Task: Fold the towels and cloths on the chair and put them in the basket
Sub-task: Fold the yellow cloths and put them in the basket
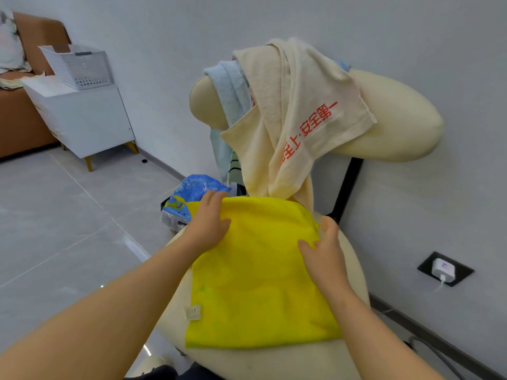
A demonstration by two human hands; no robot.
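A cream padded chair (397,113) carries a cream terry towel with red lettering (296,105) over its backrest and a yellow microfibre cloth (260,283) flat on its seat, with the white slatted plastic basket (79,67) well apart. The left hand (208,223) presses flat on the cloth's far-left corner; the right hand (326,242) pinches the far-right edge. The cloth looks light and limp, so it is likely best held by its corners.

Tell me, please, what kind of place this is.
Most likely a room in a home, perhaps a living room: a brown sofa stands beside a white cabinet on a tiled floor, and towels hang over the back of a cream chair.
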